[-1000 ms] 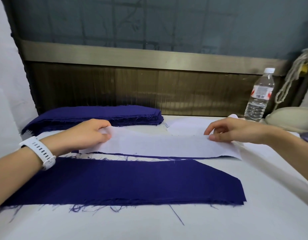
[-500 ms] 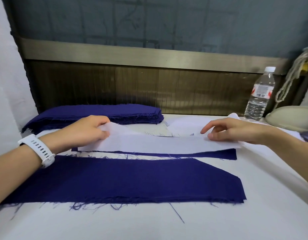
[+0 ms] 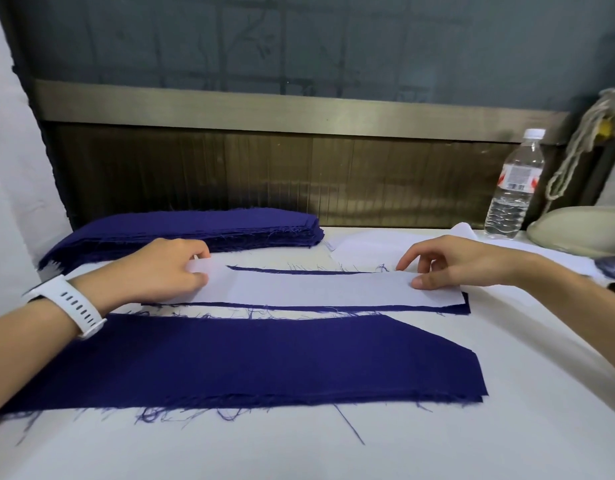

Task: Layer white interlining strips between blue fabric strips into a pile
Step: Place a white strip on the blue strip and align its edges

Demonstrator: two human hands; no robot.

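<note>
We pinch the white strip (image 3: pixel 316 289) at both ends, fingers of our left hand (image 3: pixel 167 268) and right hand (image 3: pixel 462 261) curled on it. It lies on a blue strip (image 3: pixel 437 309) on the table (image 3: pixel 472 438).

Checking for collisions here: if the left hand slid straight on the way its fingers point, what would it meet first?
Probably the right hand, holding the other end of the long white interlining strip that the left hand pinches. Only that flat strip lies between them.
</note>
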